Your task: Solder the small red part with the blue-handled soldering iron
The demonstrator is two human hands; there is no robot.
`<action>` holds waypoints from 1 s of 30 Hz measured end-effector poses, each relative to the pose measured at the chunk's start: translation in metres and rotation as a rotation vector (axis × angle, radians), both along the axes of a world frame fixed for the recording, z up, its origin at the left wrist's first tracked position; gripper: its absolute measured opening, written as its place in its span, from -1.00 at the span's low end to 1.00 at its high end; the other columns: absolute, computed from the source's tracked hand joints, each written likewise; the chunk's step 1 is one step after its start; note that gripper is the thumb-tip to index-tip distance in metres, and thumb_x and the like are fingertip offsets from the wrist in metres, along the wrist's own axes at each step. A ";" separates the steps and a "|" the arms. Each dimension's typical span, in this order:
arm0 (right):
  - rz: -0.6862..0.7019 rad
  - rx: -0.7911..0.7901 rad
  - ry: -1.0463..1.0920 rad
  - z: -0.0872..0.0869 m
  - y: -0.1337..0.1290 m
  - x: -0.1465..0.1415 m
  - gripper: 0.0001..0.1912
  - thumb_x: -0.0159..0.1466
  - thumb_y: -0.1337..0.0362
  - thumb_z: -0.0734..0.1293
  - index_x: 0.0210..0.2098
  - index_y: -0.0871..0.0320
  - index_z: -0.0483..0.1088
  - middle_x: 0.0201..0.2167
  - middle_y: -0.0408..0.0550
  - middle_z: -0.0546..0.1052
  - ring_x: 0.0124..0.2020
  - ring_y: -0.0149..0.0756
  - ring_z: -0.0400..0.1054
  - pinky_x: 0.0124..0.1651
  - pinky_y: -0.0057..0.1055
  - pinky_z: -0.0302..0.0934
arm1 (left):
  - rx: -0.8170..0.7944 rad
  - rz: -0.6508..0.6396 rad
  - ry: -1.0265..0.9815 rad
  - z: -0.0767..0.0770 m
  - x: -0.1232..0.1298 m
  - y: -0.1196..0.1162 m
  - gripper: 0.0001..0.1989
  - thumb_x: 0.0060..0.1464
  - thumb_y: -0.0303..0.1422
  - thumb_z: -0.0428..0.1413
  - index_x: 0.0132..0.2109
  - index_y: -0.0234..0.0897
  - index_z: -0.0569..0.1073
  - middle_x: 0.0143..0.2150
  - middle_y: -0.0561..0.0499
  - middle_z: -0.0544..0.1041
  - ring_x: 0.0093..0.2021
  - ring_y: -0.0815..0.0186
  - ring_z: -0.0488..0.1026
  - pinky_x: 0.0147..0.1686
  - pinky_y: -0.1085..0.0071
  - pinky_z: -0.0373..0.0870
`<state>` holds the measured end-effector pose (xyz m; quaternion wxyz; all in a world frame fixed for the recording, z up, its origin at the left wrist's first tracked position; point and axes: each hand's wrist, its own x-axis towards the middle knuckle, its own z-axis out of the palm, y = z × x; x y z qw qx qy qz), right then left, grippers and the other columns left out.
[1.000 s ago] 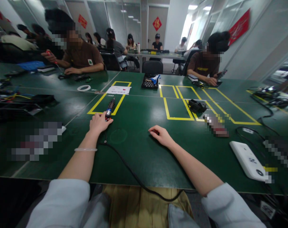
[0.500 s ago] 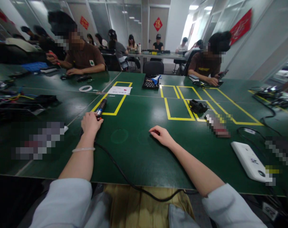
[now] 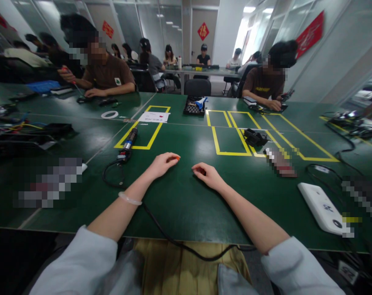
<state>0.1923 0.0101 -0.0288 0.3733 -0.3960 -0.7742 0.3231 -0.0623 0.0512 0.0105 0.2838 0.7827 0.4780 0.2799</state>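
My left hand [image 3: 163,165] is over the middle of the green table [image 3: 173,213], its fingers pinched together on a small orange piece [image 3: 177,158] at the tips. Just right of it, my right hand [image 3: 207,175] rests with curled fingers; whatever it may hold is hidden. A gap separates the two hands. Left of them lies a dark cylindrical tool [image 3: 130,139] with a blue band, partly on a yellow tape outline. A black cable [image 3: 156,223] runs under my left forearm and off the near edge.
A black open box [image 3: 192,108] holds a blue-and-white item. Black parts [image 3: 255,138] and a white power bank [image 3: 321,208] lie to the right. A tape roll [image 3: 109,115] and a paper sheet [image 3: 156,117] lie left of centre. Co-workers sit across the table.
My left hand has let go of the cylindrical tool and moved right, close to my right hand, with the orange piece in its fingertips. The right hand has stayed put.
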 end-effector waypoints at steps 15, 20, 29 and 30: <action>-0.027 -0.031 0.011 0.000 0.001 -0.001 -0.85 0.26 0.25 0.30 -0.20 0.17 0.37 -0.40 -0.14 0.46 -0.45 -0.41 0.27 -0.34 -0.46 0.18 | -0.195 -0.175 -0.233 -0.019 0.053 -0.025 -0.65 0.03 -0.32 0.17 -0.02 -0.30 0.40 -0.12 -0.07 0.52 -0.20 0.33 0.46 -0.17 0.39 0.38; -0.008 -0.040 0.029 0.000 0.001 -0.001 -0.82 0.24 0.22 0.32 -0.19 0.16 0.36 -0.41 -0.16 0.45 -0.45 -0.42 0.27 -0.34 -0.47 0.18 | -0.176 -0.141 -0.235 -0.017 0.053 -0.026 -0.72 0.08 -0.26 0.14 -0.08 -0.29 0.41 -0.20 -0.04 0.52 -0.21 0.32 0.48 -0.17 0.38 0.40; -0.058 -0.103 0.052 0.000 0.003 0.000 -0.80 0.29 0.16 0.26 -0.28 0.18 0.38 -0.42 -0.13 0.48 -0.40 -0.38 0.33 -0.29 -0.44 0.19 | -0.136 -0.190 -0.147 -0.013 0.054 -0.035 -0.70 0.11 -0.23 0.12 -0.04 -0.24 0.35 -0.26 0.01 0.52 -0.28 0.33 0.48 -0.24 0.41 0.40; -0.056 -0.106 0.049 0.000 0.003 0.001 -0.79 0.29 0.16 0.26 -0.29 0.18 0.38 -0.42 -0.13 0.48 -0.40 -0.37 0.33 -0.29 -0.43 0.19 | -0.109 -0.200 -0.125 -0.012 0.054 -0.035 -0.72 0.11 -0.24 0.12 -0.06 -0.23 0.35 -0.25 0.01 0.52 -0.27 0.33 0.48 -0.23 0.41 0.40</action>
